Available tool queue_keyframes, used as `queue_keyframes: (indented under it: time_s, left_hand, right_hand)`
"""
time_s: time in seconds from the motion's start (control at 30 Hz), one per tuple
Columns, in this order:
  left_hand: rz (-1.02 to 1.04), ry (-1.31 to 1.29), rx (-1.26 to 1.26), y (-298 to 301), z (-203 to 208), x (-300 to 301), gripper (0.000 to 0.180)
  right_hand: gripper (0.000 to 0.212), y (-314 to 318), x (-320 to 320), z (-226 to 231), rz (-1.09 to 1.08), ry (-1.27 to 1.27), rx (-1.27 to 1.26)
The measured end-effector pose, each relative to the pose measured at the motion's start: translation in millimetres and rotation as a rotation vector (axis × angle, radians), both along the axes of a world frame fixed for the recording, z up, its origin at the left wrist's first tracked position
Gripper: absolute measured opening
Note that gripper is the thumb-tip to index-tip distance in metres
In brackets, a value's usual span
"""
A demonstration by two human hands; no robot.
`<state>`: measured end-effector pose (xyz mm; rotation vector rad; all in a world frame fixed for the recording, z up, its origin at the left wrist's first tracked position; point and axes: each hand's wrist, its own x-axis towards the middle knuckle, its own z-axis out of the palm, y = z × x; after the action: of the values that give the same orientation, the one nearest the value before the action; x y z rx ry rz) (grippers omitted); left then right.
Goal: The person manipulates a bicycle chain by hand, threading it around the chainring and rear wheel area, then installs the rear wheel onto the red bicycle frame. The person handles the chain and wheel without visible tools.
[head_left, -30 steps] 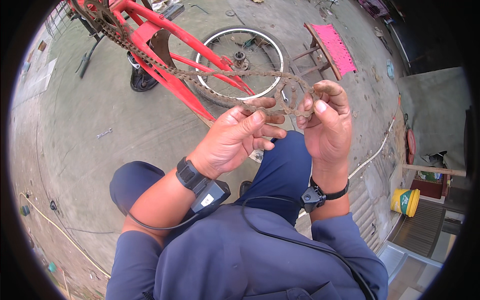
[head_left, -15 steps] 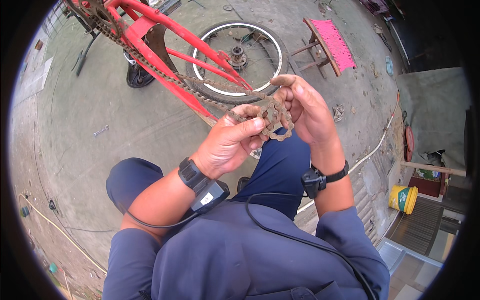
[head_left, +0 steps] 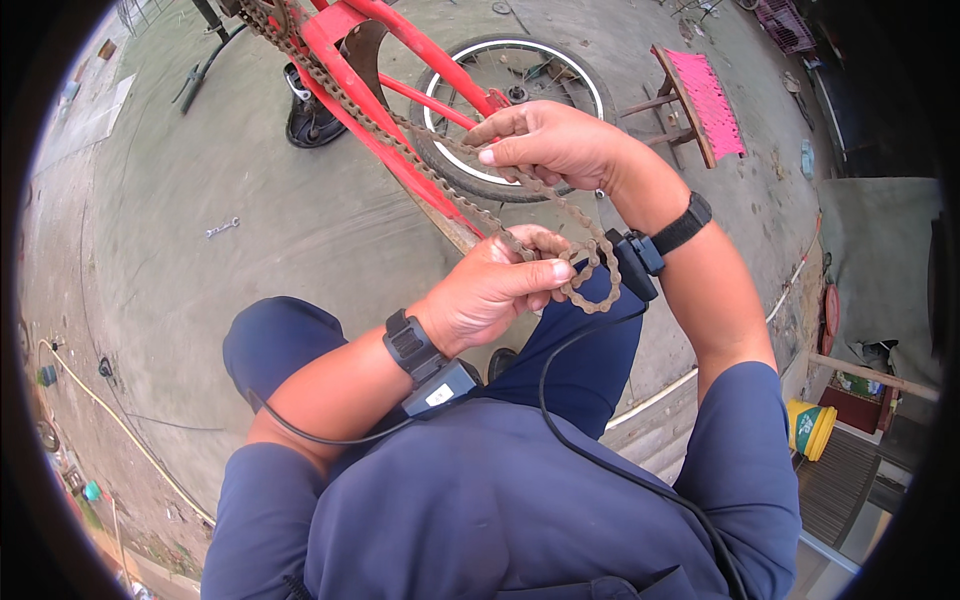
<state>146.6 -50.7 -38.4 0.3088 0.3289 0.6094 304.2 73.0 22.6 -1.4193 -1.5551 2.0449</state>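
Both hands have a grip clamped on the rusty bicycle chain [head_left: 470,205], the left hand [head_left: 490,290] pinching its slack loop low and near the body while the right hand [head_left: 545,145] holds it higher, the chain's long run slanting up-left along the red bicycle frame [head_left: 350,60].

I'm looking down at what is showing itself as an open-air bicycle repair yard. A bare concrete floor [head_left: 250,230] is filling most of the frame, with a red bicycle frame [head_left: 380,110] crossing the upper middle and a loose wheel [head_left: 520,110] lying flat behind it. A wrench [head_left: 222,229] is lying on the ground at the upper left, and a pink-topped wooden stool [head_left: 700,100] is standing at the upper right.
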Motion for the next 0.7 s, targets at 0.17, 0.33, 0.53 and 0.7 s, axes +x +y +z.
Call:
queue_keyframes:
  time_s: [0.17,0.33,0.53,0.7]
  left_hand:
    - [-0.053,0.025,0.014,-1,-4,1,0.022]
    - [0.004,0.064,0.018,1,-16,4,0.021]
    - [0.106,0.094,-0.037,7,-32,3,0.017]
    - [0.194,0.070,-0.065,16,-45,1,0.014]
  right_hand:
    - [0.033,-11,15,8,-0.146,-0.019,0.018]
    - [0.027,-12,28,5,-0.146,0.060,0.084]
    - [0.022,-13,34,8,-0.194,0.136,0.052]
    - [0.022,-14,43,13,-0.226,0.143,0.024]
